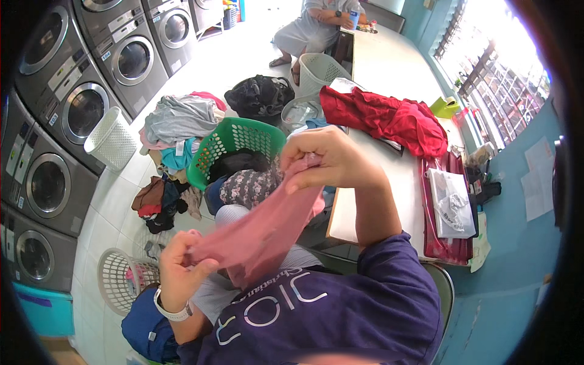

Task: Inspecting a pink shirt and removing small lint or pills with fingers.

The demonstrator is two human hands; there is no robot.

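Note:
A pink cloth garment [260, 228] is stretched at a slant in front of my chest. My left hand [182, 269], with a white band on its wrist, pinches the lower left end. Higher and to the right, my right hand [328, 159] grips the opposite end between thumb and fingers. Behind the garment, a floral-print cloth [248, 187] hangs over the near rim of a green plastic basket [260, 130]. Dark clothing [239, 162] lies inside that basket. Part of my lap is hidden by the pink garment.
Washing machines [132, 61] line the left wall. Clothes piles [180, 118] and a white basket [112, 141] stand on the floor. Red cloth [388, 116] and a maroon folder [426, 214] lie on the white table [388, 59]. A seated person [315, 27] holds a blue cup.

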